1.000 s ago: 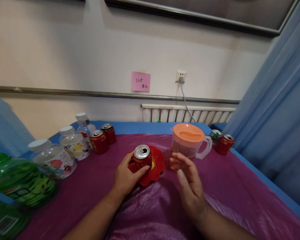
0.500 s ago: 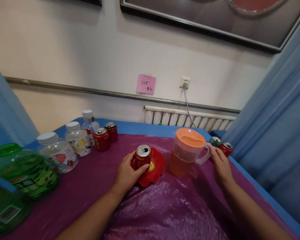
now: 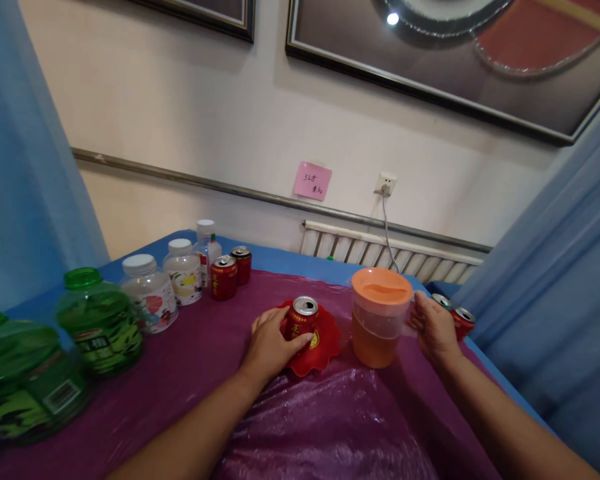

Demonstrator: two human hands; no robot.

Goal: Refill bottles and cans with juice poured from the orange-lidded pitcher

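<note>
Can stands upright on a red plate, gripped in the half-closed left hand; the right hand, curled closed, holds the handle of the orange-lidded pitcher just to that hand's left.

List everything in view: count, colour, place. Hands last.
Table: 1, blue, centre
Sheet: 1, purple, on table
Dish: 1, red, mid-sheet
Open can: 1, red, at dish
Pitcher: 1, clear with orange lid, right of dish
Bottles: 3, clear with white caps, left
Left cans: 2, red, beside bottles
Jugs: 2, green, near left
Right cans: 2, one red, one green, right
Wall: 1, off-white, back
Note: 1, pink, on wall
Socket: 1, white, on wall
Plugged cord: 1, pale, below socket
Rail: 1, grey, along wall
Radiator: 1, white, below rail
Unclear item: 1, green, by radiator
Framed pictures: 2, dark, upper wall
Curtains: 2, blue, either side
Left hand: 1, bare, gripping open can
Right hand: 1, bare, at pitcher handle
</note>
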